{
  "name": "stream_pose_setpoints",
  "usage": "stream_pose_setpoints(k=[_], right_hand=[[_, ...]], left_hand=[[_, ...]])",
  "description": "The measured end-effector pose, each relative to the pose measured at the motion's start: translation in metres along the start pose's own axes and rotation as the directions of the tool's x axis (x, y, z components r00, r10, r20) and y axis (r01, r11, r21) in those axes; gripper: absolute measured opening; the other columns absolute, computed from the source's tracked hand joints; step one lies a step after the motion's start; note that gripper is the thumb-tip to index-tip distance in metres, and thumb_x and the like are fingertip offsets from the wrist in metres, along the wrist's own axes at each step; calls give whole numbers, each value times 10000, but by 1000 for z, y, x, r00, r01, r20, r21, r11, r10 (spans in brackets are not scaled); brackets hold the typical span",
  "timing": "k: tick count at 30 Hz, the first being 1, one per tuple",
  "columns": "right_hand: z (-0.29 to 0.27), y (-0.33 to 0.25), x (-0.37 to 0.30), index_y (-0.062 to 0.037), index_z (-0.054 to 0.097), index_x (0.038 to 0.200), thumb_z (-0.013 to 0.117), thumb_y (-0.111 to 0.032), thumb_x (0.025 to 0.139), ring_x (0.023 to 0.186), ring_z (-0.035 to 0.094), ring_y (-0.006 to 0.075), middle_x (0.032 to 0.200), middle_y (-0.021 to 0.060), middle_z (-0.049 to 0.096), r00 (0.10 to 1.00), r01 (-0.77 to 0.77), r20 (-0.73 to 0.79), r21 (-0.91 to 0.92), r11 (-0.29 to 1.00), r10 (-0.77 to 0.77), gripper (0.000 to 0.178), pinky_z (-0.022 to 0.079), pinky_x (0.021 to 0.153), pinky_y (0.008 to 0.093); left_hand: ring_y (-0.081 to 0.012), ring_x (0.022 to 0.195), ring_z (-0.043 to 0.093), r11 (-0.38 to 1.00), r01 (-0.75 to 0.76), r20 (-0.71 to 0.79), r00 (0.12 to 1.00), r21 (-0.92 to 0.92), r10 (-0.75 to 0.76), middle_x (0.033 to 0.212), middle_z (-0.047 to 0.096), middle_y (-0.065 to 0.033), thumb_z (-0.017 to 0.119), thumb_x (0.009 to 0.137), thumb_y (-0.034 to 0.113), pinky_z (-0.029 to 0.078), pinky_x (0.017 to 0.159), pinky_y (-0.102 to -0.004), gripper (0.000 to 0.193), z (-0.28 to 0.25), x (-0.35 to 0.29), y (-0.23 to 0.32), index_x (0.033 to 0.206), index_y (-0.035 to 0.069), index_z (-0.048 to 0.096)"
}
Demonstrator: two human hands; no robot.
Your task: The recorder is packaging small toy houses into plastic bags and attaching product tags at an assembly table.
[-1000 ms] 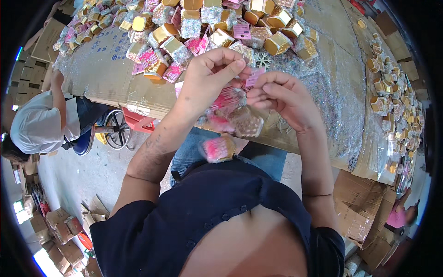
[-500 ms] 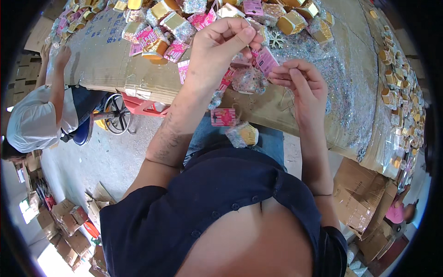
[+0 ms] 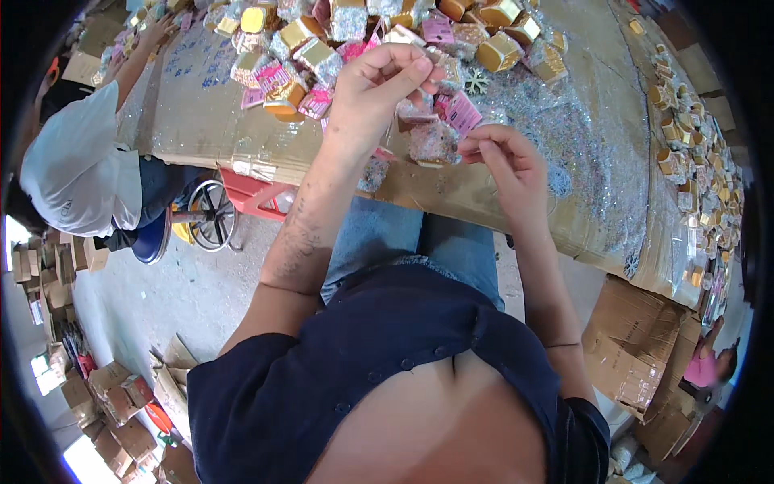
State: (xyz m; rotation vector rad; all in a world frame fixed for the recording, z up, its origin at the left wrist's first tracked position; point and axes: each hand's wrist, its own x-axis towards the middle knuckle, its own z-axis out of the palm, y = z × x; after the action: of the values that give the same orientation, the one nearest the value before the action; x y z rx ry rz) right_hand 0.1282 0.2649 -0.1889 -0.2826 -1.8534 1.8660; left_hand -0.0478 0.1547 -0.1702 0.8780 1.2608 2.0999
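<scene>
My left hand (image 3: 379, 93) is raised over the table's near edge, its thumb and forefinger pinched together. Whatever sits in that pinch is too small to make out. My right hand (image 3: 512, 161) is also closed, thumb against fingers, with the tips just below a pink tag (image 3: 462, 111). I cannot tell whether a thin string lies between them. Between my hands is a glittery ornament (image 3: 435, 143) in clear, sparkling material. Behind them a pale snowflake piece (image 3: 476, 81) lies on the glitter-strewn cardboard (image 3: 588, 185) covering the table.
A pile of gold and glittery ornaments (image 3: 318, 56) with pink tags lies at the far side. More gold pieces (image 3: 685, 153) line the right. A red plastic stool (image 3: 250, 194) stands left, near a co-worker in a white shirt (image 3: 76, 161). A cardboard box (image 3: 633, 347) is at right.
The gold-and-glitter ornament and pink tag seen over my lap are gone from there. My right hand has shifted slightly left and down. The co-worker now reaches farther over the table.
</scene>
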Motion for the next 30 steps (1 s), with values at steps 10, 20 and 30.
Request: stream_pose_setpoints(k=[10,20,30], right_hand=[[41,-3,32,-62,602,992,731,-207,761,1003,540,317,1022,116,579,869,420,142,-718,555,-474,302,416,916,429],[67,39,36,-160,564,1032,620,-255,750,1048,543,273,1092,89,552,669,636,546,-772,9,-505,303,416,902,463],[19,39,87,-221,575,1167,595,-229,800,1048,561,199,1126,53,582,787,474,477,-873,-114,-391,368,367,934,465]], left_hand=[[-61,672,554,998,5,0,1000,-61,-5,878,687,-67,598,927,80,423,585,-199,53,0,21,-7,924,35,624],[-25,523,365,984,-69,67,994,-166,81,839,678,-71,581,937,100,268,475,-197,75,9,82,-12,958,33,607],[-48,606,465,836,-161,-137,953,525,270,706,533,29,630,897,93,348,520,-200,51,-33,17,19,911,49,610]])
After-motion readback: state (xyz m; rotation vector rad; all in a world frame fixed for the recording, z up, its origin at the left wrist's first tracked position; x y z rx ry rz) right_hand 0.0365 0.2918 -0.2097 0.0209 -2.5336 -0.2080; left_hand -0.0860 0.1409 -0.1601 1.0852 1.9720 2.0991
